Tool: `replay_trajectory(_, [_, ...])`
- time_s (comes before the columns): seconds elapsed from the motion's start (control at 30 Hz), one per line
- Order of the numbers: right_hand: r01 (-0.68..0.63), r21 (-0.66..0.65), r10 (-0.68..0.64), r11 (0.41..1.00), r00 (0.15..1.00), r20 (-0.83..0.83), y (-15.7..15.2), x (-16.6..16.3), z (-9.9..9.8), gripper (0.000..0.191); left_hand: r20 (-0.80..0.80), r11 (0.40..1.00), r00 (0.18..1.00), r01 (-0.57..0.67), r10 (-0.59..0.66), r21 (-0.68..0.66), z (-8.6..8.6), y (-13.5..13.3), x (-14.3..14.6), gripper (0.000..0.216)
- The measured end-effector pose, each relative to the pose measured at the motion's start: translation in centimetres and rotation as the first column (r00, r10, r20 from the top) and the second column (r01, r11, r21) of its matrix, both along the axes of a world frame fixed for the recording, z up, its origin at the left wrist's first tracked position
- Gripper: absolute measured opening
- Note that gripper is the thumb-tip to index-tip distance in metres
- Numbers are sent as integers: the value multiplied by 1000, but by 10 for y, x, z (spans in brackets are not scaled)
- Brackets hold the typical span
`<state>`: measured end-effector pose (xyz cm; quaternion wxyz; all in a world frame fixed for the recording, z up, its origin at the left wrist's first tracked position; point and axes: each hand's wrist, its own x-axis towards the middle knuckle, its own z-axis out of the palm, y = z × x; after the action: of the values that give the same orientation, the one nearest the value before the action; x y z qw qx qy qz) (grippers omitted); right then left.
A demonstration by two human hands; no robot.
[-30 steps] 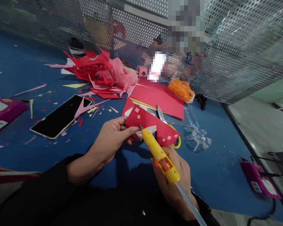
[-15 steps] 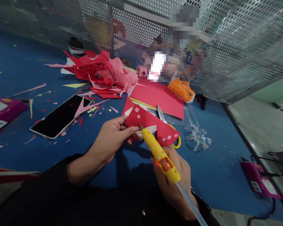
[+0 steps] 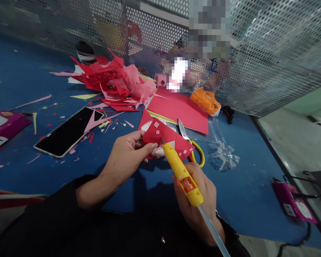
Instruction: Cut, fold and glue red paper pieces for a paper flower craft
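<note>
My left hand [image 3: 125, 159] pinches a folded red paper piece [image 3: 164, 137] dotted with small pale squares, holding it just above the blue table [image 3: 29, 71]. My right hand [image 3: 200, 200] grips a yellow glue gun [image 3: 182, 173] with a clear glue stick out its back; the nozzle touches the red paper near a white patch. Yellow-handled scissors [image 3: 194, 148] lie on the table right behind the paper.
A black phone [image 3: 68, 132] lies to the left amid paper scraps. A heap of red and pink paper cuttings [image 3: 115, 80] and a flat red sheet [image 3: 178, 109] sit farther back. An orange object [image 3: 205, 101], crumpled clear plastic [image 3: 222, 157], purple boxes [image 3: 4, 126] and a perforated metal wall [image 3: 270, 53] surround them.
The red paper has turned and pulled in slightly toward my left hand, uncovering more of the scissors' handle. The glue gun's nozzle has shifted a little up and right on the paper.
</note>
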<state>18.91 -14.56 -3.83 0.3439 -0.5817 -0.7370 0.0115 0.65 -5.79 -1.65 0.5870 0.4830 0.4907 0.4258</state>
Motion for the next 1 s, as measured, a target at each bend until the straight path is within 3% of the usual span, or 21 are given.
replay_trajectory(0.17, [26,55,-19,998,993,-115,1,-1,3,11,35,999,999,24,-23,-28,1,0,-1,19])
replay_trajectory(0.33, [-14,29,21,999,961,-275,0,1,2,19,84,997,996,12,-6,-71,3,3,-2,22])
replay_trajectory(0.5, [97,-83,-122,992,909,-398,2,30,11,29,130,995,987,-89,94,-48,0,10,-4,20])
replay_trajectory(0.63, [312,-107,-329,944,912,-246,11,78,21,25,171,988,973,-152,154,-24,4,11,-4,23])
replay_trajectory(0.7, [425,-66,-429,903,902,-53,20,103,21,25,188,986,968,-166,166,-15,10,9,-4,19])
replay_trajectory(0.8, [557,-87,-530,826,820,216,33,132,13,31,194,975,956,-223,221,-14,18,6,-6,10])
replay_trajectory(1.0, [569,-136,-515,811,804,298,43,148,-4,30,188,962,945,-273,268,3,17,8,-17,12])
